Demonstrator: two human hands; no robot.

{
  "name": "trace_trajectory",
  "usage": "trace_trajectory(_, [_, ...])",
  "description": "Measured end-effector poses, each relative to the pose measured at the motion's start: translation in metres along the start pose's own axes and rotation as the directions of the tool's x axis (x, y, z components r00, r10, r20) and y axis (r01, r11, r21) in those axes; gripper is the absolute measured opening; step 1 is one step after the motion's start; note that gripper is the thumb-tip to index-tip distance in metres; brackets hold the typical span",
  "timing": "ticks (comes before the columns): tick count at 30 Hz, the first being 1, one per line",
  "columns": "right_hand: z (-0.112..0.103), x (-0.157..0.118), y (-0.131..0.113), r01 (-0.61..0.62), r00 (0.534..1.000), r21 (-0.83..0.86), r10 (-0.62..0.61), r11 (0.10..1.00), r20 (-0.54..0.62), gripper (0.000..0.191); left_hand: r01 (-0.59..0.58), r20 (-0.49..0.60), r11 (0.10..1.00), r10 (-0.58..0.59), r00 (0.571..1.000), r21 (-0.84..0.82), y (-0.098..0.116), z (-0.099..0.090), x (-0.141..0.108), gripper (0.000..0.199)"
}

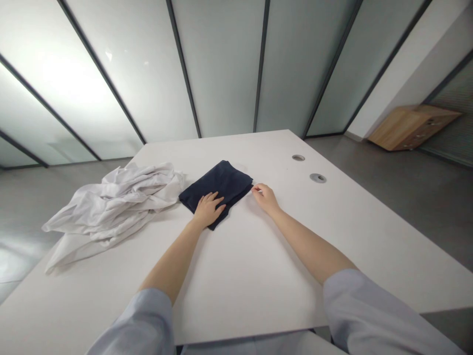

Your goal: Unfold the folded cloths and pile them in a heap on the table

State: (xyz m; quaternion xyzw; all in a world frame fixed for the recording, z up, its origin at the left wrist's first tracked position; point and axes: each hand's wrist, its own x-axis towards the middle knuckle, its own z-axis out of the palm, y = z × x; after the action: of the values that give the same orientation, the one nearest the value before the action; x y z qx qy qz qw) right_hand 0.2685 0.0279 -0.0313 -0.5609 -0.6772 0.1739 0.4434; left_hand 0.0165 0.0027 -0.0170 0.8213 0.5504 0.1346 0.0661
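A dark navy garment (221, 182), folded into a rough rectangle, lies flat on the white table (251, 286). My left hand (209, 210) rests on its near side with the fingers spread over the fabric. At the garment's right corner, my right hand (265, 197) is closed in a pinch, thumb and forefinger together on the edge of the cloth. Which kind of garment it is cannot be made out in its folded state. To its left lies a crumpled heap of white cloth (129, 197), its nearest folds close to the navy fabric.
Part of the white cloth hangs over the table's left edge. Two round grommets, one farther (298, 158) and one nearer (318, 178), are set in the tabletop at right. Frosted glass panels (221, 69) stand behind the table. A wooden cabinet (410, 127) is on the floor at far right.
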Motion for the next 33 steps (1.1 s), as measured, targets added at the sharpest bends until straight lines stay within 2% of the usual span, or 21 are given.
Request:
trace_trajectory(4, [0.002, -0.002, -0.002, 0.017, 1.0, 0.0, -0.017, 1.0, 0.004, 0.015, 0.038, -0.049, 0.98, -0.048, 0.998, -0.196, -0.005, -0.002, 0.006, 0.033])
trace_trajectory(6, [0.002, -0.002, -0.004, 0.066, 0.998, -0.031, -0.066, 0.997, 0.008, 0.015, 0.108, -0.059, 0.911, -0.143, 0.988, -0.399, -0.008, -0.003, 0.007, 0.033])
trace_trajectory(7, [0.001, -0.003, -0.005, 0.096, 0.995, -0.053, -0.095, 0.994, 0.013, 0.015, 0.152, -0.044, 0.841, -0.204, 0.978, -0.52, -0.008, -0.004, 0.008, 0.035])
trace_trajectory(9, [-0.001, -0.003, -0.009, 0.159, 0.987, -0.101, -0.155, 0.982, 0.042, 0.016, 0.223, 0.018, 0.613, -0.322, 0.947, -0.758, -0.008, -0.005, 0.007, 0.039])
trace_trajectory(11, [-0.003, -0.004, -0.013, 0.225, 0.972, -0.142, -0.212, 0.964, 0.103, 0.015, 0.228, 0.092, 0.303, -0.404, 0.91, -0.925, -0.006, -0.005, 0.006, 0.035])
trace_trajectory(13, [-0.003, -0.007, -0.019, 0.303, 0.941, -0.167, -0.267, 0.938, 0.208, 0.022, 0.185, 0.162, 0.01, -0.433, 0.887, -0.983, -0.002, -0.008, 0.006, 0.03])
trace_trajectory(14, [-0.002, -0.009, -0.021, 0.34, 0.918, -0.182, -0.284, 0.923, 0.275, 0.03, 0.147, 0.178, -0.105, -0.437, 0.882, -0.984, -0.001, -0.011, 0.007, 0.028])
trace_trajectory(16, [0.001, -0.014, -0.025, 0.388, 0.867, -0.229, -0.269, 0.893, 0.419, 0.047, 0.032, 0.144, -0.249, -0.448, 0.882, -0.968, -0.003, -0.019, 0.008, 0.03])
trace_trajectory(18, [0.005, -0.017, -0.027, 0.385, 0.836, -0.298, -0.193, 0.873, 0.513, 0.058, -0.109, 0.048, -0.288, -0.487, 0.872, -0.951, -0.012, -0.028, 0.008, 0.033])
trace_trajectory(21, [0.007, -0.015, -0.025, 0.32, 0.844, -0.387, -0.076, 0.865, 0.53, 0.061, -0.219, -0.046, -0.242, -0.568, 0.822, -0.945, -0.035, -0.036, 0.009, 0.039])
trace_trajectory(24, [-0.005, -0.008, -0.019, 0.204, 0.89, -0.486, 0.046, 0.85, 0.454, 0.059, -0.172, -0.032, -0.152, -0.651, 0.759, -0.973, -0.059, -0.031, 0.01, 0.052])
trace_trajectory(27, [-0.026, 0.001, -0.008, 0.072, 0.939, -0.616, 0.155, 0.784, 0.306, 0.054, -0.097, -0.033, -0.048, -0.718, 0.695, -0.994, -0.071, -0.018, 0.015, 0.059])
trace_trajectory(28, [-0.033, 0.004, -0.004, 0.03, 0.953, -0.652, 0.175, 0.757, 0.248, 0.053, -0.074, -0.072, 0.031, -0.75, 0.657, -0.997, -0.071, -0.014, 0.016, 0.054])
trace_trajectory(29, [-0.039, 0.006, -0.001, -0.012, 0.963, -0.68, 0.191, 0.733, 0.189, 0.051, -0.042, -0.145, 0.152, -0.775, 0.614, -0.988, -0.069, -0.011, 0.016, 0.047])
trace_trajectory(30, [-0.044, 0.007, 0.002, -0.058, 0.969, -0.697, 0.209, 0.714, 0.134, 0.05, 0.0, -0.253, 0.31, -0.776, 0.578, -0.951, -0.065, -0.009, 0.015, 0.043])
trace_trajectory(31, [-0.047, 0.008, 0.005, -0.101, 0.969, -0.705, 0.23, 0.702, 0.09, 0.048, 0.051, -0.376, 0.484, -0.738, 0.561, -0.874, -0.059, -0.008, 0.013, 0.041])
trace_trajectory(32, [-0.049, 0.009, 0.007, -0.134, 0.966, -0.706, 0.249, 0.695, 0.062, 0.047, 0.096, -0.485, 0.644, -0.657, 0.577, -0.759, -0.052, -0.008, 0.011, 0.041])
trace_trajectory(33, [-0.05, 0.009, 0.008, -0.155, 0.964, -0.704, 0.261, 0.693, 0.044, 0.046, 0.123, -0.555, 0.772, -0.548, 0.626, -0.624, -0.044, -0.008, 0.008, 0.04])
